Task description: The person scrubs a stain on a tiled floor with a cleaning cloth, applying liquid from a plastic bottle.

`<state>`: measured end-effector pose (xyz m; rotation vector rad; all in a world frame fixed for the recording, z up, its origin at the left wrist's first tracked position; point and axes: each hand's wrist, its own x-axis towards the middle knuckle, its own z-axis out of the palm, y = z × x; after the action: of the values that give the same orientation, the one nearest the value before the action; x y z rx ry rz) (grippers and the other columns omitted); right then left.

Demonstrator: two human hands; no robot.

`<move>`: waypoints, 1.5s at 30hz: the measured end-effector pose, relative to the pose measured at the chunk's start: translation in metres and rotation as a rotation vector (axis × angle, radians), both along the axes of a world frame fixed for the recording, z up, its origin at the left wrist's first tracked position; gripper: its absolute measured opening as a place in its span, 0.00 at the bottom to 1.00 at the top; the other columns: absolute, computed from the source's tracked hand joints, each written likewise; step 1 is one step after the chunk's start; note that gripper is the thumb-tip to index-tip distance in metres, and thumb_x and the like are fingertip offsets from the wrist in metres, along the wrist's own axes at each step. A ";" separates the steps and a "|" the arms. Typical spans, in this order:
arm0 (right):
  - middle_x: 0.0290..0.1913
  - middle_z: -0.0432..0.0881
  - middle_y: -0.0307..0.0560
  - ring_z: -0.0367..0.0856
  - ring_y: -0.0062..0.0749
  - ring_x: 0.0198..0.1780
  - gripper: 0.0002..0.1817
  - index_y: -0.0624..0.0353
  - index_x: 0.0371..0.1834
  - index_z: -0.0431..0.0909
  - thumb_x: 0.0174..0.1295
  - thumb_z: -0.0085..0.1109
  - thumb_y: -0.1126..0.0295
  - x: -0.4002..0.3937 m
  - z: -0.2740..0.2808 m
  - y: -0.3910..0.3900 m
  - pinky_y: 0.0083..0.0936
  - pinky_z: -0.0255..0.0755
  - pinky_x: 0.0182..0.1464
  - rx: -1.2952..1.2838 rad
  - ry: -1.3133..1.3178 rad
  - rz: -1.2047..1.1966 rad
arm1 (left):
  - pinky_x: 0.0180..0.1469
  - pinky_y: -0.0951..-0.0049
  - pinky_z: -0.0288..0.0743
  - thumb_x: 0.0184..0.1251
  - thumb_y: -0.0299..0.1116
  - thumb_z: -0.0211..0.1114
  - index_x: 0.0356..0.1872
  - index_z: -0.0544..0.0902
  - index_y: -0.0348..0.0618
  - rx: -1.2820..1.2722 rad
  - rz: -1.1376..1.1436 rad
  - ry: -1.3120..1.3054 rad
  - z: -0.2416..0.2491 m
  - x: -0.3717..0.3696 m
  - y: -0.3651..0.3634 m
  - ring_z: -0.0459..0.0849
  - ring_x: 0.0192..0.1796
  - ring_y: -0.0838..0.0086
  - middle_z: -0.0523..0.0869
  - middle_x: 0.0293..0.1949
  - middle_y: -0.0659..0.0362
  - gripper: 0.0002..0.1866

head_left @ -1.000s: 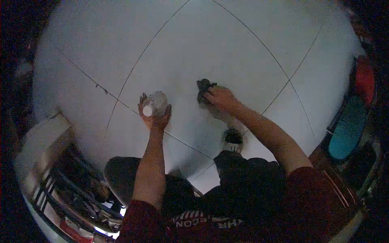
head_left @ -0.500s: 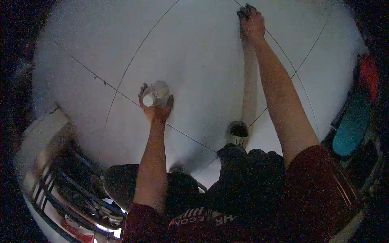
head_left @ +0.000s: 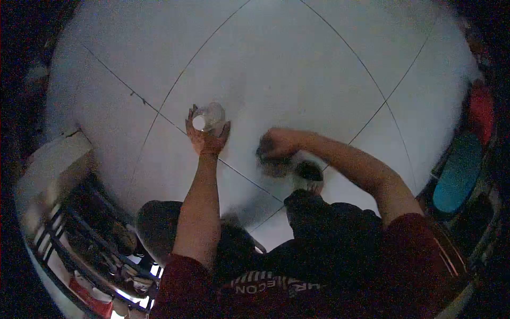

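Observation:
My left hand (head_left: 208, 139) is wrapped around a clear plastic bottle (head_left: 215, 112) with a white cap, low over the pale tiled floor. The cap points up toward me and the bottle leans. To the right of it, my right hand (head_left: 279, 143) is closed and bent inward, a little above my foot. Something dark shows at its fingers, blurred and in shadow, and I cannot make out what it is.
Pale floor tiles (head_left: 297, 80) with dark joints spread ahead. Near my right knee is a dark-topped shoe (head_left: 309, 171). At the right edge are a teal oval object (head_left: 458, 173) and a red item (head_left: 482, 114). A dark rack (head_left: 87, 239) with mixed things stands at lower left.
My right hand has come from far ahead at the upper right back toward my body, near the shoe. My left hand and the bottle have hardly moved.

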<state>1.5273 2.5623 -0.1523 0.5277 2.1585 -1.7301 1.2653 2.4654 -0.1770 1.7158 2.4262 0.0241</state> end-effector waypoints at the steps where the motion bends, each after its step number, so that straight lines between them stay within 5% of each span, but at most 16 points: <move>1: 0.49 0.86 0.56 0.84 0.46 0.52 0.21 0.62 0.52 0.81 0.61 0.66 0.60 0.015 -0.014 0.015 0.45 0.76 0.58 -0.117 0.025 -0.220 | 0.80 0.54 0.45 0.54 0.64 0.71 0.69 0.71 0.50 0.037 0.039 -0.062 0.000 -0.002 0.001 0.54 0.79 0.57 0.63 0.74 0.49 0.45; 3: 0.53 0.86 0.54 0.83 0.41 0.56 0.24 0.64 0.57 0.79 0.63 0.65 0.60 0.046 -0.050 0.063 0.41 0.74 0.63 0.102 -0.078 -0.623 | 0.80 0.53 0.46 0.53 0.63 0.71 0.68 0.73 0.53 0.106 0.141 -0.192 0.004 -0.003 0.000 0.54 0.79 0.56 0.64 0.74 0.50 0.43; 4: 0.59 0.83 0.56 0.80 0.42 0.61 0.25 0.65 0.61 0.76 0.64 0.64 0.63 0.042 0.003 0.093 0.40 0.71 0.66 0.280 -0.094 -0.802 | 0.80 0.53 0.47 0.52 0.63 0.72 0.68 0.73 0.53 0.102 0.082 -0.142 0.004 -0.005 0.000 0.54 0.79 0.56 0.64 0.74 0.50 0.43; 9: 0.71 0.70 0.58 0.67 0.55 0.71 0.32 0.59 0.71 0.67 0.69 0.57 0.54 0.060 0.063 0.175 0.48 0.64 0.71 0.943 -0.400 -0.756 | 0.79 0.50 0.50 0.49 0.60 0.75 0.68 0.72 0.54 0.093 0.057 -0.145 0.008 -0.005 0.003 0.55 0.78 0.56 0.64 0.74 0.51 0.44; 13: 0.72 0.70 0.48 0.71 0.48 0.69 0.24 0.45 0.69 0.71 0.70 0.51 0.58 0.034 0.052 0.137 0.52 0.68 0.65 1.539 -0.251 -0.779 | 0.79 0.50 0.51 0.49 0.59 0.76 0.68 0.71 0.53 0.067 0.001 -0.084 0.002 -0.008 0.002 0.56 0.78 0.55 0.64 0.74 0.51 0.45; 19: 0.66 0.78 0.51 0.74 0.50 0.67 0.21 0.48 0.63 0.78 0.69 0.46 0.70 0.052 0.025 0.156 0.45 0.67 0.70 1.150 0.144 -0.912 | 0.78 0.49 0.51 0.49 0.58 0.76 0.68 0.70 0.49 0.130 0.003 -0.118 0.011 -0.001 0.008 0.60 0.76 0.54 0.68 0.71 0.50 0.46; 22: 0.63 0.80 0.52 0.73 0.50 0.68 0.23 0.57 0.63 0.77 0.63 0.51 0.76 0.034 0.036 0.129 0.40 0.61 0.73 0.689 0.441 -0.759 | 0.78 0.48 0.51 0.49 0.57 0.76 0.67 0.72 0.49 0.180 0.035 -0.158 0.012 0.002 0.005 0.62 0.75 0.52 0.70 0.69 0.49 0.44; 24: 0.64 0.80 0.49 0.74 0.46 0.68 0.26 0.56 0.62 0.78 0.58 0.51 0.80 0.011 0.040 0.079 0.42 0.62 0.73 0.631 0.447 -0.576 | 0.78 0.48 0.53 0.49 0.57 0.77 0.66 0.73 0.49 0.259 -0.004 -0.172 0.014 0.002 0.004 0.63 0.74 0.51 0.71 0.69 0.49 0.43; 25: 0.61 0.82 0.55 0.79 0.52 0.63 0.20 0.58 0.58 0.81 0.64 0.47 0.72 0.005 0.016 0.052 0.43 0.70 0.67 0.731 0.484 -0.389 | 0.77 0.48 0.54 0.49 0.56 0.77 0.66 0.73 0.49 0.245 -0.012 -0.150 0.013 0.001 0.004 0.63 0.74 0.51 0.71 0.68 0.48 0.43; 26: 0.59 0.83 0.54 0.80 0.51 0.61 0.20 0.56 0.58 0.81 0.65 0.47 0.70 -0.003 0.040 0.024 0.43 0.71 0.66 0.473 0.660 -0.425 | 0.77 0.48 0.55 0.49 0.56 0.77 0.66 0.74 0.49 0.230 -0.020 -0.131 0.011 0.001 0.003 0.63 0.74 0.50 0.72 0.68 0.48 0.42; 29: 0.66 0.76 0.47 0.73 0.47 0.67 0.20 0.50 0.62 0.77 0.69 0.51 0.63 -0.002 0.037 -0.013 0.43 0.67 0.70 0.243 0.329 -0.184 | 0.75 0.48 0.57 0.50 0.56 0.77 0.67 0.73 0.49 0.217 -0.031 -0.068 -0.009 0.000 -0.005 0.63 0.74 0.49 0.72 0.69 0.48 0.43; 32: 0.75 0.67 0.45 0.61 0.47 0.77 0.27 0.45 0.69 0.71 0.65 0.60 0.64 0.021 0.058 0.017 0.40 0.59 0.77 0.664 0.161 0.005 | 0.75 0.48 0.57 0.50 0.56 0.77 0.69 0.71 0.49 0.211 -0.036 -0.049 -0.015 0.000 -0.007 0.63 0.74 0.49 0.69 0.71 0.47 0.45; 35: 0.74 0.67 0.49 0.62 0.48 0.76 0.25 0.49 0.69 0.70 0.68 0.56 0.68 0.060 0.056 0.066 0.41 0.58 0.77 0.734 0.194 -0.346 | 0.72 0.51 0.62 0.53 0.53 0.78 0.70 0.70 0.44 0.233 0.006 -0.120 0.005 0.008 -0.009 0.67 0.72 0.51 0.71 0.71 0.48 0.45; 38: 0.73 0.68 0.53 0.63 0.49 0.75 0.24 0.55 0.70 0.70 0.69 0.52 0.71 0.112 0.011 0.103 0.42 0.58 0.77 0.941 -0.180 -0.775 | 0.70 0.54 0.67 0.55 0.43 0.79 0.69 0.69 0.39 0.216 0.067 -0.247 -0.031 0.001 -0.016 0.70 0.70 0.53 0.72 0.69 0.49 0.42; 42: 0.69 0.72 0.58 0.68 0.50 0.72 0.22 0.60 0.69 0.70 0.72 0.49 0.72 0.108 0.075 0.124 0.40 0.60 0.75 0.112 0.501 -1.625 | 0.66 0.56 0.74 0.61 0.33 0.74 0.67 0.71 0.40 0.631 0.334 -0.958 -0.004 0.016 0.012 0.74 0.66 0.56 0.74 0.66 0.50 0.33; 45: 0.60 0.80 0.55 0.78 0.44 0.61 0.21 0.62 0.68 0.71 0.74 0.52 0.68 0.087 0.073 0.101 0.35 0.69 0.65 0.262 0.379 -1.697 | 0.63 0.50 0.78 0.69 0.33 0.66 0.65 0.72 0.45 0.694 0.642 -1.543 0.025 0.030 0.019 0.76 0.64 0.56 0.76 0.63 0.49 0.25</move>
<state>1.6143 2.6634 -0.0790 2.8722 2.1200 -2.1647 1.2953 2.4843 -0.1524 0.3722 1.5121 1.6519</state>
